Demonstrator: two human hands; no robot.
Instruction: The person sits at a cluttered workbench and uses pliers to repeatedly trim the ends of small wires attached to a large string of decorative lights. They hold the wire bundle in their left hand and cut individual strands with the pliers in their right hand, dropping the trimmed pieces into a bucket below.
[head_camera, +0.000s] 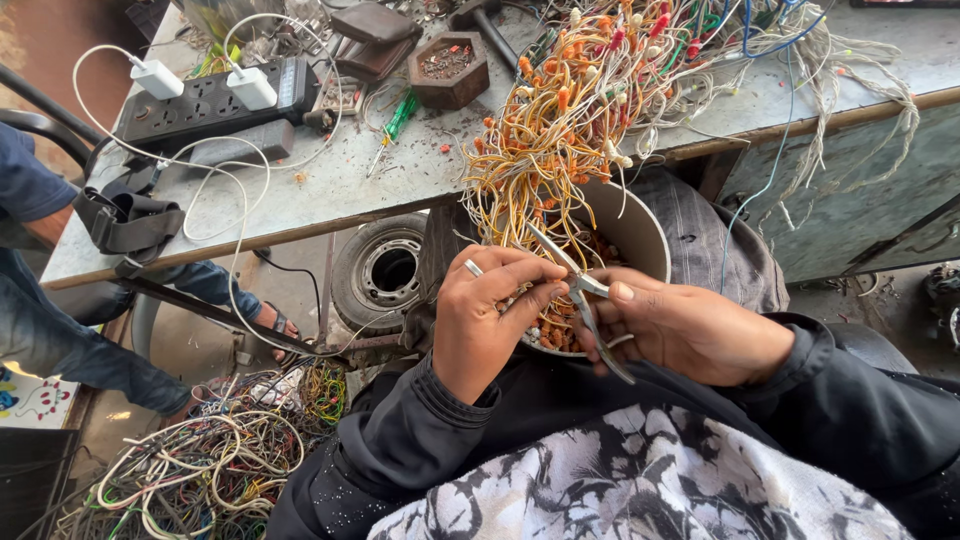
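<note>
My right hand (690, 325) grips a pair of metal cutters (585, 300), their blades pointing up-left into a bundle of yellow, white and orange wires (560, 130) that hangs off the table. My left hand (490, 315), with a ring on one finger, pinches thin wires right by the cutter blades. Both hands hover over a round metal bowl (640, 235) on my lap, which holds small cut orange and white pieces.
A grey worktable (330, 190) carries a black power strip with two white chargers (215, 100), a green screwdriver (398, 118), a hexagonal wooden dish (447, 68) and a hammer. Another person's leg and sandalled foot (270, 320) show at left. Tangled wire scraps (200, 465) and a small wheel (385, 270) lie on the floor.
</note>
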